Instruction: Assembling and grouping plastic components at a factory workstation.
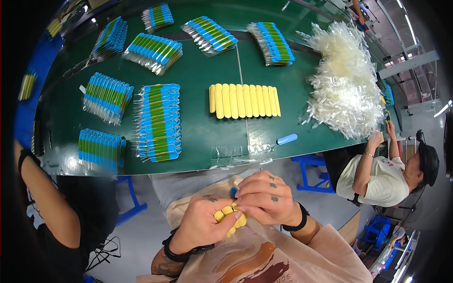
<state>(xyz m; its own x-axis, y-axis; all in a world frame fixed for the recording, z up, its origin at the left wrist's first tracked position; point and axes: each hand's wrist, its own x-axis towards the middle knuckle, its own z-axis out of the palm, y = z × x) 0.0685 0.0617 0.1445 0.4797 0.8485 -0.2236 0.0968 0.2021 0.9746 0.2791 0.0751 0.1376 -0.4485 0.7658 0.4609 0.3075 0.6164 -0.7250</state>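
Note:
In front of my chest, my left hand (205, 221) is wrapped round a bundle of yellow round-ended strips (230, 219), shaped like small nail files. Their ends show between its thumb and fingers. The fingertips of my right hand (264, 198) are pressed together at the bundle's upper side, touching the strips; exactly what they pinch is partly hidden. A dark blue end (233, 191) shows beside those fingertips. On the table ahead lies a row of yellow strips (244, 101), side by side. One loose blue strip (287, 139) rests near the front edge.
Clear sleeves (230, 153) lie at the green table's (198, 113) front edge, and a big heap of them (344, 80) stands right. Several stacks of blue-and-green sleeved strips (158, 122) fill the left and back. Co-workers sit at left (52, 203) and right (377, 174), near blue stools (311, 174).

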